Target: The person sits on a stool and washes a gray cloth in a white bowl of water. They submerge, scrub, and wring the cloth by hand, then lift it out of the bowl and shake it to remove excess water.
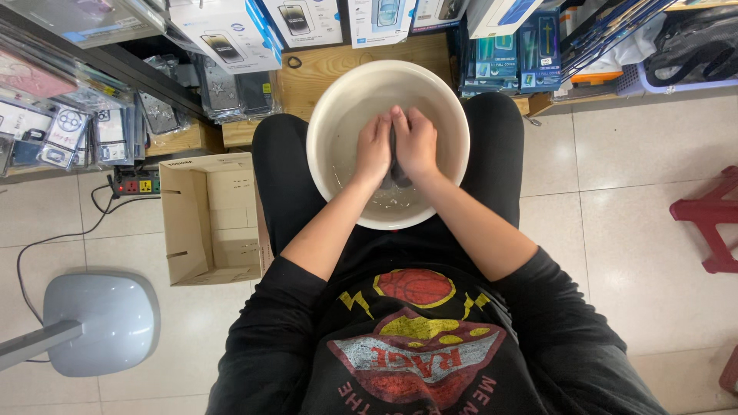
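A dark grey cloth (395, 165) shows only as a narrow strip between the two hands, wet-looking and bunched; most of it is covered, so its full shape cannot be told. It sits inside a round white basin (338, 107) that rests on the person's lap, between the knees of black trousers (280, 177).

The basin has a smooth, pale inner wall and holds a shallow pool of clear water (384, 206) at the bottom, with small glints and bubbles on its surface. To the person's left, on the tiled floor (630, 230), stands an open brown cardboard box (207, 219); nothing can be seen in it. Beside it lies a power strip (137, 184) with a black cable running across the tiles. Shelves behind the basin carry packaged phone cases (69, 131).

Both forearms reach forward from black sleeves and meet over the middle of the basin. The left hand (373, 150) and the right hand (417, 142) lie side by side, backs up, thumbs touching, fingers curled down and closed around the cloth, pressing it between them just above the water. The fingertips point away from the body toward the far rim.
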